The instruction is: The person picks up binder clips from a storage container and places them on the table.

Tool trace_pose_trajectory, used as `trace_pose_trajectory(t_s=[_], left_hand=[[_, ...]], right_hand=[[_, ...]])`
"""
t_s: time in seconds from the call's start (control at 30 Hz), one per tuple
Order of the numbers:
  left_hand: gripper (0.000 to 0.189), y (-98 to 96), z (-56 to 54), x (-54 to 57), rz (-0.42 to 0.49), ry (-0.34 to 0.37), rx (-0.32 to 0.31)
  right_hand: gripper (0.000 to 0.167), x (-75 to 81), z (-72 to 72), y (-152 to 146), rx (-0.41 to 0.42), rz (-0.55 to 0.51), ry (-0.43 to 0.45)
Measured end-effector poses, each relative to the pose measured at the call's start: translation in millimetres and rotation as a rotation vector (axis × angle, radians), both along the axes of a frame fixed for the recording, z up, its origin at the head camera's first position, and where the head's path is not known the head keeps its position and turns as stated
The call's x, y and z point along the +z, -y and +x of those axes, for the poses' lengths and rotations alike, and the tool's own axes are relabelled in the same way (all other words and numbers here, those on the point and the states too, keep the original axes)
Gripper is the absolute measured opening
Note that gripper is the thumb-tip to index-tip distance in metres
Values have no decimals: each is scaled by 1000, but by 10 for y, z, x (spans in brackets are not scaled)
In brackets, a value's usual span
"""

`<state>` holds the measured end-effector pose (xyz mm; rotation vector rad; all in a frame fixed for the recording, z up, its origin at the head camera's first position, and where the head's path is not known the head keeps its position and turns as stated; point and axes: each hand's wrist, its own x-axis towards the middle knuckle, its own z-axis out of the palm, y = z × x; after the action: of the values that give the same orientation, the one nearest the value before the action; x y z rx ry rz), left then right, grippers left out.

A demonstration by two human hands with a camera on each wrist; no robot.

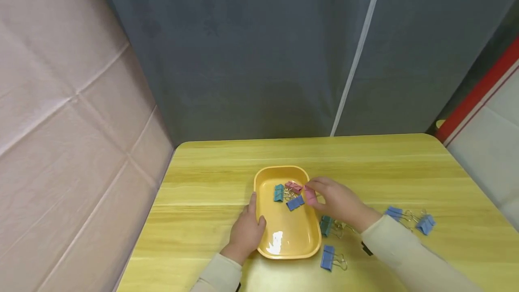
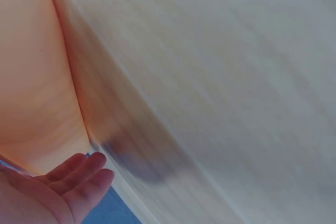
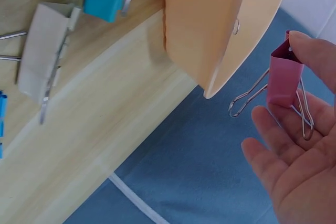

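Observation:
My right hand pinches a pink binder clip between thumb and fingers, over the right rim of the yellow tray. Its wire handles are spread apart in the right wrist view. Inside the tray lie a teal binder clip, a blue binder clip and another pink binder clip. My left hand rests along the tray's left side, fingers mostly straight, thumb at the rim. The left wrist view shows several fingers of that hand beside the tray wall.
Right of the tray lie a blue clip, a teal clip and a light-coloured clip, partly under the right forearm. Two more blue clips lie farther right. A dark panel stands behind the wooden table.

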<state>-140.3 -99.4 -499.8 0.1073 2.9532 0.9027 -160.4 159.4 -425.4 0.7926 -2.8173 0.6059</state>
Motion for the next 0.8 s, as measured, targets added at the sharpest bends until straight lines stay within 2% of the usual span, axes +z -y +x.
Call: trace_pose_trajectory(t_s=[0.57, 0.8], left_hand=[[68, 4, 16, 27, 4, 5, -4], [67, 9, 20, 33, 13, -3, -6]], right_hand=[[46, -49, 214, -203, -70, 4, 50], [43, -68, 295, -273, -79, -2, 26]])
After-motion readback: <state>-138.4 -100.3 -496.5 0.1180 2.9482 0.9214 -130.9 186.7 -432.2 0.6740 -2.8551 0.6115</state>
